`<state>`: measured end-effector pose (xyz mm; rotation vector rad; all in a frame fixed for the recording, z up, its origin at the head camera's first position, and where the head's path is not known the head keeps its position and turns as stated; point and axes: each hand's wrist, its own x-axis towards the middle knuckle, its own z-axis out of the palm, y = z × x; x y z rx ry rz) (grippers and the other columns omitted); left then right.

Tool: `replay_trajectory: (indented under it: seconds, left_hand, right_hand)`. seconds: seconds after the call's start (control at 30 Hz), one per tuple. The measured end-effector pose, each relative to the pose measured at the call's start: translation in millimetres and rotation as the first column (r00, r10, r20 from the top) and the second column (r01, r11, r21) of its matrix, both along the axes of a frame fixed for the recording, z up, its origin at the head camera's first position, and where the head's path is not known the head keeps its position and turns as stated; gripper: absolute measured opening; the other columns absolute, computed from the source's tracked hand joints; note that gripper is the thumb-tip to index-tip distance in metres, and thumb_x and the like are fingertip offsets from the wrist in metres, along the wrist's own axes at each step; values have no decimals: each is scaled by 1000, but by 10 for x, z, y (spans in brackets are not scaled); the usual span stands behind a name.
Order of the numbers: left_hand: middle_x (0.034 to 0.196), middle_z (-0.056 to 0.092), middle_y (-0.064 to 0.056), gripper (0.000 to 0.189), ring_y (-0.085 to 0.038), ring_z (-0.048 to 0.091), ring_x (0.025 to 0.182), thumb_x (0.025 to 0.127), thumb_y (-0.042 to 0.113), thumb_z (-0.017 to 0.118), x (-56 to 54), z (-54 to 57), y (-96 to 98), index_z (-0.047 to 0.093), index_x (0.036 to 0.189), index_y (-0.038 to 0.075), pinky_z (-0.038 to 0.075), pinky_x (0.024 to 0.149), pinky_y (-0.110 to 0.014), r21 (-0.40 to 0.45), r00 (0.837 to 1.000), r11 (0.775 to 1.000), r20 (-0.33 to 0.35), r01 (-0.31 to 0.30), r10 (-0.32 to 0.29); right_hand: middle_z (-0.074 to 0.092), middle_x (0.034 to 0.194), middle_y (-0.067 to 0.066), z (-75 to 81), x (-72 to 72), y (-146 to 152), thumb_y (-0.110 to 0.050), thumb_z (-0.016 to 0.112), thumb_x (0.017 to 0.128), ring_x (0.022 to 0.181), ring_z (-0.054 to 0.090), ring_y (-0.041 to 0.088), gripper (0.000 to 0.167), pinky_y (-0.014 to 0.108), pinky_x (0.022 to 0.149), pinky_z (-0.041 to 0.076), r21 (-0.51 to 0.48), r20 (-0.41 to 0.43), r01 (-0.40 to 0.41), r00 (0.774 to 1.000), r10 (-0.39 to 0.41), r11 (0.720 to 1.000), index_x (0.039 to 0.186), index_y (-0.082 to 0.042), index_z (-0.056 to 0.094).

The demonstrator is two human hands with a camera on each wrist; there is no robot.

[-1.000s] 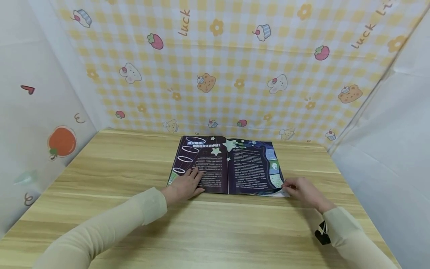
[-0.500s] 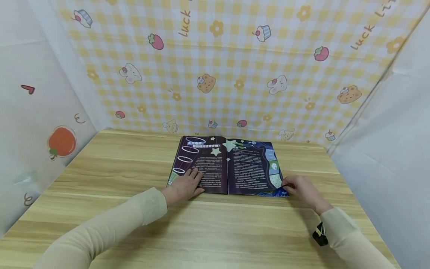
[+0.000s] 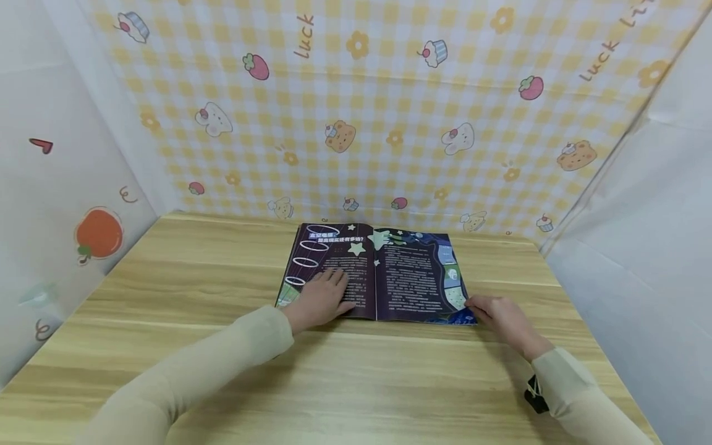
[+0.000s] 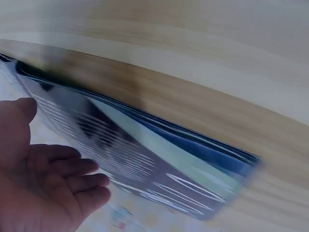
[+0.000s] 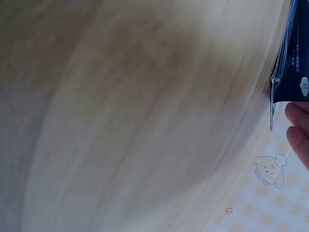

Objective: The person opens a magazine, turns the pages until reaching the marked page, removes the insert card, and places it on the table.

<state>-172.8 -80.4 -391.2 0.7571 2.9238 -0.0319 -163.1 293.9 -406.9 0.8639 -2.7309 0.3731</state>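
Note:
An open magazine (image 3: 408,272) with dark, star-decorated pages lies on the wooden table. My left hand (image 3: 319,300) rests on the lower part of its left page, fingers extended. At the lower right corner, my right hand (image 3: 506,321) pinches the edge of the right page, which is slightly raised. Beneath that corner a strip of the blue page below (image 3: 453,317) shows. The left wrist view is blurred, with the left hand (image 4: 43,179) over the magazine (image 4: 130,145). In the right wrist view only some fingertips (image 5: 297,113) appear, beside the magazine's corner.
The wooden table (image 3: 356,383) extends in front of the magazine and to both sides. Behind it rises a yellow checked cloth backdrop (image 3: 395,105), with white sheets at left and right. A small black object (image 3: 535,395) hangs at the right cuff.
My left hand has slid a little rightward and up the left page. My right hand stays at the corner, where the underside seen earlier has given way to the blue page below.

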Motion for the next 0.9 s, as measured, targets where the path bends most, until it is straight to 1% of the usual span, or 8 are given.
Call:
replay_trajectory:
  seconds: [0.07,0.13,0.23,0.37,0.53,0.63,0.8,0.9]
  left_hand:
    - [149,33,-19,69,-36,30,138,96,51,40,-8,5,156,36,143,0,26,113,-45,5,999,999,-8,38,-38]
    - [150,31,-17,69,-34,28,139,97,52,38,-7,6,330,34,144,2,25,114,-43,4,997,997,-5,81,-81]
    - [150,32,-15,68,-31,30,139,97,52,37,5,-5,605,34,144,3,26,114,-40,4,989,989,-8,150,-150]
    - [151,30,-13,67,-28,29,140,98,50,37,31,-37,953,32,145,4,26,114,-36,32,978,978,32,206,-207]
    - [152,30,-10,63,-24,28,141,98,46,39,28,-86,1300,32,146,6,26,114,-31,70,967,969,75,237,-242]
    - [152,31,-9,61,-22,29,140,99,45,40,9,-105,1466,34,146,7,27,113,-29,74,965,966,76,246,-251]
    - [149,37,-7,56,-18,34,138,100,42,40,-15,-155,1691,38,144,8,28,112,-26,84,959,957,27,278,-281]
    - [146,42,-5,51,-16,38,135,100,39,41,-19,-178,1794,42,141,9,30,111,-25,95,960,955,-8,281,-281]
  right_hand:
    - [73,87,9,4,13,8,1,68,80,78,70,25,13,38,67,56,-6,-22,-9,1000,9,1000,91,-5,71]
    - [73,89,10,10,23,9,3,69,78,79,70,26,15,38,68,56,-14,-64,-28,998,27,1000,92,-4,71]
    - [73,87,9,6,26,10,6,71,75,77,70,24,19,37,66,56,-36,-140,-49,989,44,998,91,-5,70]
    - [72,83,4,14,26,-5,8,72,73,72,69,20,22,35,61,55,-59,-198,-44,980,32,997,89,-7,69]
    - [72,83,3,20,27,-19,8,72,74,72,69,18,21,34,61,56,-65,-191,-27,981,14,998,88,-8,68]
    - [72,85,4,20,38,-22,7,71,76,75,69,20,20,34,63,56,-60,-169,-13,986,3,998,89,-8,68]
    - [72,89,6,2,69,-14,7,69,78,79,70,22,20,34,67,57,-46,-136,-1,991,-6,999,92,-6,68]
    - [72,90,6,-10,83,-6,6,70,77,81,70,22,20,34,68,57,-41,-135,-4,991,-2,999,93,-6,69]
